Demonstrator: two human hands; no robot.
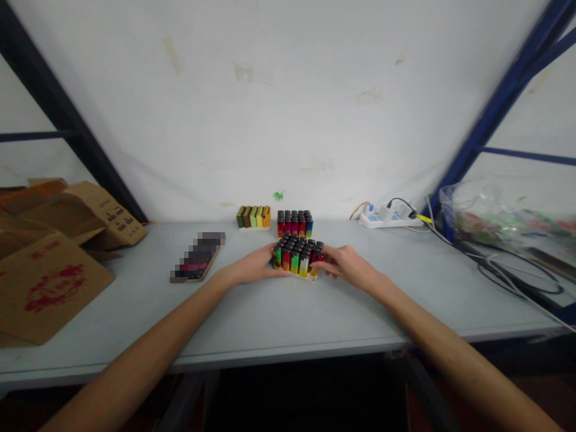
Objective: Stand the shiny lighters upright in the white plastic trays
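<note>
A tray of colourful lighters (294,262) with black tops is held between both hands, slightly tilted, over the middle of the table. My left hand (257,264) grips its left end, with the fingers partly hidden behind and under it. My right hand (338,264) closes on the right end, thumb at the front corner. Just behind stands a second block of red, pink and blue lighters (294,224). Farther left, against the wall, sits a block of green, brown, yellow and orange lighters (254,217).
A phone (198,258) lies left of the hands on the grey table (270,324). Cardboard boxes (54,282) fill the left side. A white power strip (391,217) with cables is at the back right, near clear plastic bags (490,207) and a blue frame (490,120).
</note>
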